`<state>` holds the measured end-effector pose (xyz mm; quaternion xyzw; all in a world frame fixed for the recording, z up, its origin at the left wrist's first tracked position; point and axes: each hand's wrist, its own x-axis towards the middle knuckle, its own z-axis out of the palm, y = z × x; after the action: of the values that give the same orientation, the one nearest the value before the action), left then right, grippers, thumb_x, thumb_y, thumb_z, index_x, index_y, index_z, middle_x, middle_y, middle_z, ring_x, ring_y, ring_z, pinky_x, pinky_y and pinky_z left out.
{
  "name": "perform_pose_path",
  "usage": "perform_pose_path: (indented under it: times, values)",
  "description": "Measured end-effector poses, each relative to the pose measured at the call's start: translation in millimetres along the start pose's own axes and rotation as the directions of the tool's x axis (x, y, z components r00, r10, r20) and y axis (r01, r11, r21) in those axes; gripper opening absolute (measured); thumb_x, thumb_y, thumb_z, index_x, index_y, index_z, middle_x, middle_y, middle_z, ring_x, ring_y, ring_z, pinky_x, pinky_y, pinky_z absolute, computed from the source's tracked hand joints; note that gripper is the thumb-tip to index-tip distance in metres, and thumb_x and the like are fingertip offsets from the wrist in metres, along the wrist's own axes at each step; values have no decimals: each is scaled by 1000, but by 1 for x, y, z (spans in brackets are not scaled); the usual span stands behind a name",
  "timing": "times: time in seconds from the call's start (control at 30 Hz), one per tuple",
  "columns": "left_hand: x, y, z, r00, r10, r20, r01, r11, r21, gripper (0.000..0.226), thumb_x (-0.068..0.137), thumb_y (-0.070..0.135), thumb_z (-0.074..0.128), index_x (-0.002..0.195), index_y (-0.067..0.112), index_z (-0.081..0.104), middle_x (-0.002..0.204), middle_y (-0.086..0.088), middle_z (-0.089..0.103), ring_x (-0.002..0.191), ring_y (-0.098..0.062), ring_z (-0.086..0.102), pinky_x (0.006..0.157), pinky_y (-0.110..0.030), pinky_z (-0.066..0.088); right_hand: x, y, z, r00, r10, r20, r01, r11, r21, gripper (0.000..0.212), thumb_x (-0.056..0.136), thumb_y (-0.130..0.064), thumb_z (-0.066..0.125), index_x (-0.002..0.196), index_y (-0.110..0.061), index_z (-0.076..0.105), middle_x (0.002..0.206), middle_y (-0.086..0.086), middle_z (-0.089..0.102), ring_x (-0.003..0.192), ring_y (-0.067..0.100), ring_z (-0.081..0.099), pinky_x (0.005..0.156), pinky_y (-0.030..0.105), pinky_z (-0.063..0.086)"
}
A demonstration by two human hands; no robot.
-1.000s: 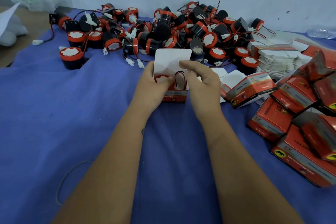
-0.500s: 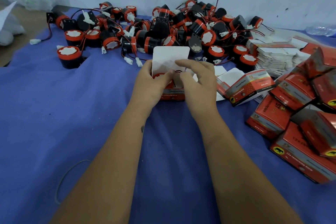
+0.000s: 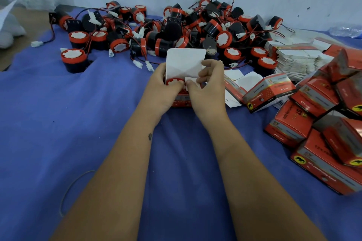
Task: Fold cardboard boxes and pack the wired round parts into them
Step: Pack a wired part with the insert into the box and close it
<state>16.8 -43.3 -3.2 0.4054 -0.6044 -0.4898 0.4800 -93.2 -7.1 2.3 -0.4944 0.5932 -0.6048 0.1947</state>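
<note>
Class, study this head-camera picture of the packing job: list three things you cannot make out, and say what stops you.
1. The round part's wire and body, head view: hidden inside the box behind the left hand and right hand.
2. The box's front print: covered by both hands.
3. The closed boxes at right: cut off by the frame edge, lettering blurred.

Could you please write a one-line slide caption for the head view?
Both hands, left and right, hold an open box with a round part inside, folding its flaps.

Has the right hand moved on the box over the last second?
Yes. The right hand dropped from above the box opening and now pinches a small side flap inward; the box stayed put.
</note>
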Motion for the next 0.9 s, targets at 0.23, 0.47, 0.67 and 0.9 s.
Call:
perform_pose_path:
  times: [0.23, 0.47, 0.67, 0.9]
  values:
    - [-2, 9, -12, 982, -11, 191, 85, 919, -385, 38, 86, 16, 44, 116, 19, 68, 109, -4, 74, 100, -21, 69, 80, -33, 56, 2, 5, -4, 997, 46, 67, -50, 997, 57, 55, 85, -4, 67, 131, -26, 46, 128, -10, 50, 116, 6, 51, 93, 23, 46]
    - [5, 5, -10, 987, -143, 74, 160, 920, -357, 33, 103, 8, 39, 127, 7, 61, 106, -6, 74, 96, -20, 71, 82, -33, 58, 4, 8, -3, 994, 59, 92, -70, 991, 113, 32, 87, -3, 63, 101, -31, 53, 101, -18, 62, 89, -13, 57, 74, 8, 47]
    - [-1, 0, -3, 999, 16, -44, -17, 1000, -24, 36, 93, -5, 55, 106, 28, 62, 105, 4, 73, 99, -12, 68, 85, -30, 57, 1, 10, -1, 998, 41, 40, -47, 986, 157, 46, 85, -1, 63, 109, -34, 42, 104, -10, 63, 96, -1, 59, 69, 9, 47]
    - [-7, 7, -29, 999, 13, 47, -21, 987, 162, 33, 92, 5, 62, 88, 35, 73, 90, 15, 74, 86, -1, 69, 66, -10, 51, 9, 7, -16, 961, 201, 190, -253, 918, 307, 47, 82, 15, 41, 73, -17, 73, 93, -6, 73, 84, 4, 67, 62, 16, 51]
